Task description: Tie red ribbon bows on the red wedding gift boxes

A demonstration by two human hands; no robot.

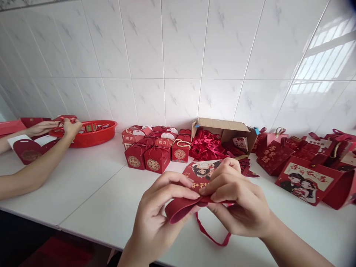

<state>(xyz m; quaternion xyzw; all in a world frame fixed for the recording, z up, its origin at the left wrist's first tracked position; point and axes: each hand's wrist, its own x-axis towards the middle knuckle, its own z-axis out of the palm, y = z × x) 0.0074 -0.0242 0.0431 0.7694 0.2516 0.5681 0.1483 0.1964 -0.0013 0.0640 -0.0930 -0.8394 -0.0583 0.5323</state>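
Observation:
Near the front of the table, my left hand (164, 211) and my right hand (239, 200) meet on a red card piece (180, 209), each with its fingers pinched on it. The card is bent into a curved fold at its left side. A dark red ribbon (213, 239) hangs in a loop below my right hand. Just behind my fingers shows a printed red panel (200, 172) with a cartoon couple and gold characters, partly covered by my hands; whether it joins the folded piece is hidden.
Small red gift boxes (158, 159) stand at the back middle, beside a cardboard box (222, 124) and red ribbons (207, 144). Finished-looking red bags (306, 181) crowd the right. At left, another person's hands (69, 128) hold a red item by a red basin (97, 139).

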